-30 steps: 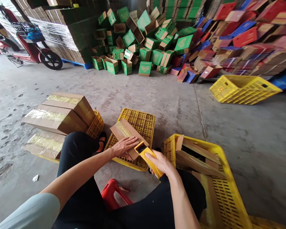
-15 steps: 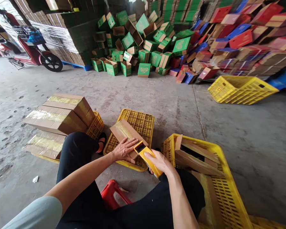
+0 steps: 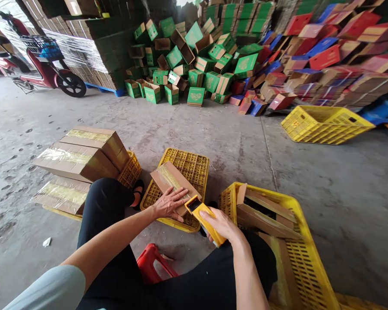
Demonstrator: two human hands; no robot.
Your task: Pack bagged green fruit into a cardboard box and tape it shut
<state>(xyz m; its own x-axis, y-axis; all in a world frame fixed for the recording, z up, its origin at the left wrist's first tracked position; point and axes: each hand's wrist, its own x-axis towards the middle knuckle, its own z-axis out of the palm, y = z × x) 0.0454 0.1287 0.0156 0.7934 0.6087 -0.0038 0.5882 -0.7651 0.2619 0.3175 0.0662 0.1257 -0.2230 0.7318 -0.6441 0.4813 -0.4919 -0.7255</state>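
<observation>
Left hand point(image 3: 170, 204), fingers spread, presses flat on carton point(image 3: 172, 180).

Head view: worn on the head, faced forward and steeply down
Nearness: forearms seen close, from lower edge to centre

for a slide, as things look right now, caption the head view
Left hand flat on a taped carton, right hand gripping a yellow tool
</observation>
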